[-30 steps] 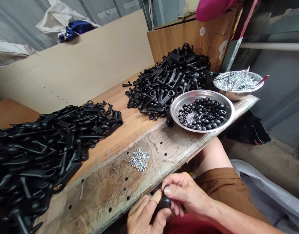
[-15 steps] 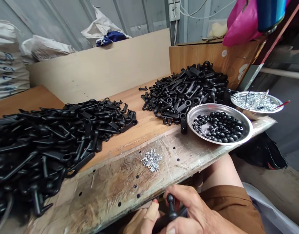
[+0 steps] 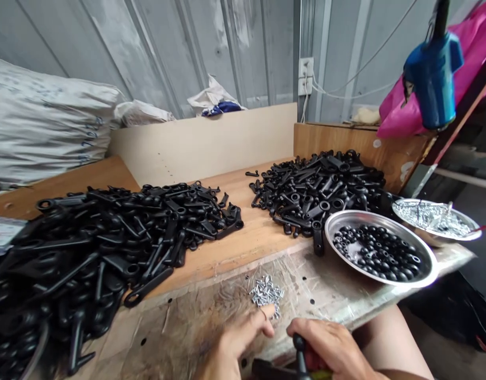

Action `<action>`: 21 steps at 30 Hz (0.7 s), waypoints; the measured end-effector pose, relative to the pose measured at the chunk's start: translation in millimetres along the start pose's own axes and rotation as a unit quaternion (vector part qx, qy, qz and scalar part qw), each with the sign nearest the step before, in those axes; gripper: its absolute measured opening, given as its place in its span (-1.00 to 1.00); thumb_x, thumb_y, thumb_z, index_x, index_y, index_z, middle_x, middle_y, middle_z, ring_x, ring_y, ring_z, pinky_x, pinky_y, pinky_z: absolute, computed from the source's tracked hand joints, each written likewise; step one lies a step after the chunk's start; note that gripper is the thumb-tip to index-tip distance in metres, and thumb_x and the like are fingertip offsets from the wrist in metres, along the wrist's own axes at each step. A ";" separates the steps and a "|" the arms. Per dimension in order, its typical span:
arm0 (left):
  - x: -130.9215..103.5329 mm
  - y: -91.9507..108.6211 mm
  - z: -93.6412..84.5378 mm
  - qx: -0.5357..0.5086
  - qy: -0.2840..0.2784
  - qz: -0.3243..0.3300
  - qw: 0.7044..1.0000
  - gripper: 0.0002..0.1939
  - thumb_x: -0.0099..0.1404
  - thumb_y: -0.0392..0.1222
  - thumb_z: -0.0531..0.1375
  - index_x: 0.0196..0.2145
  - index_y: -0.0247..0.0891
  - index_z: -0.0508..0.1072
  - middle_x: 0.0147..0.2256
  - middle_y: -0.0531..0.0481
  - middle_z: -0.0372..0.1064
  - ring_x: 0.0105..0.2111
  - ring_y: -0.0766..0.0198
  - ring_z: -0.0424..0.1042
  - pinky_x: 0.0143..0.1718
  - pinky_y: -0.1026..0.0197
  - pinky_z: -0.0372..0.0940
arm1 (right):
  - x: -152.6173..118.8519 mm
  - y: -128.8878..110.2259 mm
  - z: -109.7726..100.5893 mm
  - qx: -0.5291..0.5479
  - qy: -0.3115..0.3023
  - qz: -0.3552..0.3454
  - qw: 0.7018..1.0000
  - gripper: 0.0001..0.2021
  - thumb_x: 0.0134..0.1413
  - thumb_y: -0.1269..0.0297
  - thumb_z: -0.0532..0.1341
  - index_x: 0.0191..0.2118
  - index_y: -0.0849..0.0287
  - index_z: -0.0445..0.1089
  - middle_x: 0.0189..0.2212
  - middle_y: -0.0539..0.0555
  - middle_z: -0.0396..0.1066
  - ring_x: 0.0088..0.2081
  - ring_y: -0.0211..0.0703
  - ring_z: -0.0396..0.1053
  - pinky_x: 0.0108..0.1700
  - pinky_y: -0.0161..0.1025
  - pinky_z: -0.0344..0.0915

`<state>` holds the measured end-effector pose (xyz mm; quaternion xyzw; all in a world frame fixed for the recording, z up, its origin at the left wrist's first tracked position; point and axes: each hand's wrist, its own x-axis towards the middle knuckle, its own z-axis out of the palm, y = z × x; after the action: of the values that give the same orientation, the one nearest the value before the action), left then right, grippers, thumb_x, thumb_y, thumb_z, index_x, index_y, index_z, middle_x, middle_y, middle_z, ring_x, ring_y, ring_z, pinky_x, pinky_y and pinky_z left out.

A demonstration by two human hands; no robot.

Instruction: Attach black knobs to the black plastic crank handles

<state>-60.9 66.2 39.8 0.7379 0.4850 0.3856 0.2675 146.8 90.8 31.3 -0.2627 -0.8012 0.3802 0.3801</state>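
Observation:
My left hand [image 3: 243,338] reaches over the bench front. Its forefinger stretches out to the near edge of a small pile of silver screws or pins [image 3: 265,289], with the other fingers partly hidden; I see nothing held in it. Lower right, my right hand [image 3: 333,345] is closed around a black crank handle [image 3: 301,356], whose round-ended grip stands up by the thumb and forefinger. The handle's lower part runs out of view at the bottom edge. Something yellow-green shows just under the right hand, too little to name.
Heaps of black crank handles lie at left [image 3: 148,237] and back right [image 3: 317,184]. A metal bowl [image 3: 428,282] of black knobs and a smaller bowl [image 3: 436,237] of silver pieces stand at right. A blue tool [image 3: 432,84] hangs upper right.
My left hand has left the crank handle and moved up to the silver pile. The right hand keeps its hold. The view has tilted up and shifted left.

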 end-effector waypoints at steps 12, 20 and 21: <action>102.6 -112.8 -74.4 0.446 0.062 -0.063 0.890 -0.64 0.26 -0.28 -0.04 -0.12 -0.31 0.48 -0.10 -0.26 0.41 -0.09 -0.09 0.33 -0.14 -0.10 0.17 | 166.9 -24.5 -94.8 -0.431 0.058 0.073 0.897 -0.83 -0.04 0.33 0.24 -0.26 0.24 0.36 -0.52 0.00 0.35 -0.49 -0.27 0.25 -0.42 -0.35 0.07; 91.6 -115.7 -85.5 0.490 0.076 -0.074 0.865 -0.66 0.29 -0.29 -0.04 -0.13 -0.25 0.49 -0.07 -0.18 0.39 -0.06 0.05 0.33 -0.12 0.12 0.24 | 225.7 -28.2 -192.6 -0.462 0.262 0.112 0.840 -0.53 0.12 0.21 0.12 0.11 0.28 0.09 -0.19 0.20 0.38 -0.18 -0.01 0.32 -0.20 -0.18 0.14; 92.4 -114.1 -86.1 0.493 0.082 -0.079 0.862 -0.66 0.30 -0.27 -0.03 -0.09 -0.26 0.47 0.00 -0.19 0.34 0.00 0.03 0.29 -0.09 0.13 0.22 | 215.0 -27.7 -192.0 -0.465 0.252 0.112 0.842 -0.56 0.11 0.23 0.12 0.09 0.26 0.12 -0.21 0.19 0.40 -0.20 -0.02 0.32 -0.20 -0.18 0.14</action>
<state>-168.9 197.3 28.9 0.6984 0.6888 0.1323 -0.1425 175.2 306.1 222.8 -0.5833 -0.7256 -0.0758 0.3570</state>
